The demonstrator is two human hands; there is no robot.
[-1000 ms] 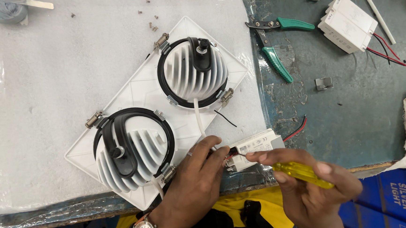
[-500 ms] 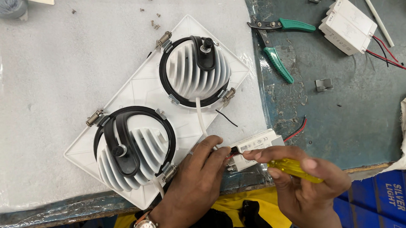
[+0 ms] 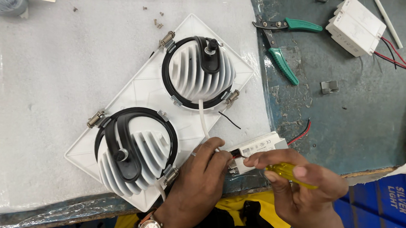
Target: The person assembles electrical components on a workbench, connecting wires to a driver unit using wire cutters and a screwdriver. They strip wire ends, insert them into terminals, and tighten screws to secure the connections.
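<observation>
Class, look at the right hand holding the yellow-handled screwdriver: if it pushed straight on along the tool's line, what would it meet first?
Probably the small white rectangular driver box, which the screwdriver in the right hand points left into; beyond lie the left hand's fingers. Depth is unclear.

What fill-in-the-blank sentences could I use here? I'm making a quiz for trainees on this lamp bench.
1. The right hand holds a screwdriver with a ____ handle.
2. The left hand steadies the small white driver box beside the twin ____ fixture.
3. The pliers have ____ grips.

Missing words: yellow; downlight; green
</observation>
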